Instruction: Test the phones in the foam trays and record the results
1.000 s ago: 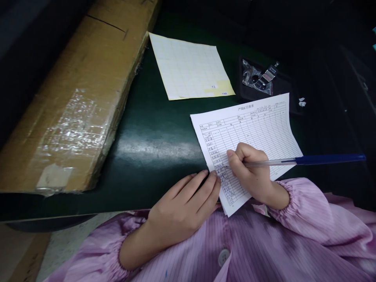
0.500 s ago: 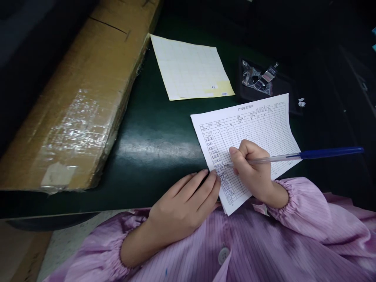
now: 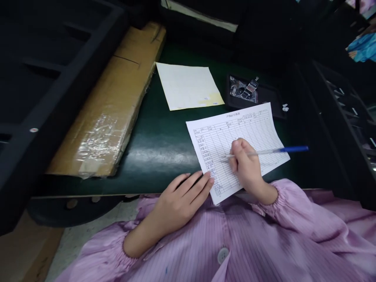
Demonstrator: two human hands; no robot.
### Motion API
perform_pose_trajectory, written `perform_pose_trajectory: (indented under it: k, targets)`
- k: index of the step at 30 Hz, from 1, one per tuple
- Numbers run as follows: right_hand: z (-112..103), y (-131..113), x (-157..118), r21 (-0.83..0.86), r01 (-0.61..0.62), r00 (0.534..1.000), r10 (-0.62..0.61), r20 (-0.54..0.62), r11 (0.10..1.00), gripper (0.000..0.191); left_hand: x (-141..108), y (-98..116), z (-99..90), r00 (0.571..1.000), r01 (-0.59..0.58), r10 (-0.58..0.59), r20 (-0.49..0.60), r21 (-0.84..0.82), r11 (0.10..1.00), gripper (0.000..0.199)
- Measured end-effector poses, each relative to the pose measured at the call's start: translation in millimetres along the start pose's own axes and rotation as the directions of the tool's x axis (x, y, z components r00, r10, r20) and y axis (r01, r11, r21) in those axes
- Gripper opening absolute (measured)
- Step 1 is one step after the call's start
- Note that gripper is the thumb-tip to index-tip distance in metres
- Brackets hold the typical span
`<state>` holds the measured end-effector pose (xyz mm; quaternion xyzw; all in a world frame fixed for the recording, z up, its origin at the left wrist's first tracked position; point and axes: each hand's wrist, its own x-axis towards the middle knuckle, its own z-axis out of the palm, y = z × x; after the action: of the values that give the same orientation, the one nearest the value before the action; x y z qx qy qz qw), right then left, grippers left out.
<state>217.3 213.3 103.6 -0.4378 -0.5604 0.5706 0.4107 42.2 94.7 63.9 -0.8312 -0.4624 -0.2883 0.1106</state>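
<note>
A printed form [image 3: 241, 129] with a grid and handwritten entries down its left columns lies at a slant on the dark green table [image 3: 152, 149]. My right hand [image 3: 246, 164] rests over the middle of the form, its fingers closed round a clear pen with a blue cap [image 3: 293, 149] on its rear end. The pen's tip points left, at or just above the grid. Spread fingers of my left hand [image 3: 182, 199] lie flat, their tips on the form's lower left edge. Nothing is held in that hand.
A pale sheet with a yellow corner [image 3: 188, 86] lies behind the form. A long wrapped cardboard piece [image 3: 108, 105] is at the left. A black tray [image 3: 270, 98] holds a plastic bag and a metal-banded item [image 3: 250, 89]. White scraps [image 3: 285, 107] lie beside it.
The view has shifted and takes in more of the surroundings. My right hand and the pen have moved slightly up the form, with the tip away from the left column. My left hand still touches the form's edge.
</note>
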Motion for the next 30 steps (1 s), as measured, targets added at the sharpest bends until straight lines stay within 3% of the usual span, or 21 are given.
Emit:
perform_pose_trajectory:
  k: [4,8,15,21,25,30]
  targets:
    - [1.3,-2.3,-16.1,-0.082,-0.013,0.989,0.025,0.145,0.997,0.03,-3.1,5.8,-1.4,0.999,0.046,-0.046,-0.005,-0.062,0.997,0.028]
    - [11.3,-5.5,-9.6,-0.128,-0.005,0.982,0.029,0.188,0.992,0.032,-0.2,9.1,-1.9,0.993,0.119,-0.121,-0.014,-0.093,0.989,0.023]
    - [26.0,-3.2,1.2,-0.329,0.205,0.974,-0.16,0.16,0.922,0.041,0.0,9.8,1.8,0.99,0.132,-0.135,-0.028,-0.077,0.988,0.022]
    - [25.3,0.0,-3.5,-0.382,0.242,0.968,-0.195,0.159,0.892,0.039,-0.4,9.4,4.5,0.989,0.142,-0.144,-0.038,-0.048,0.989,0.021]
    - [24.3,1.2,-2.9,-0.327,0.249,0.967,-0.216,0.136,0.911,0.04,-0.9,8.8,4.6,0.991,0.134,-0.135,-0.025,-0.037,0.99,0.024]
    - [12.4,-3.2,-8.7,-0.222,0.28,0.956,-0.293,-0.027,0.934,0.032,-2.6,8.9,4.6,0.994,0.105,-0.105,-0.017,-0.011,0.994,0.031]
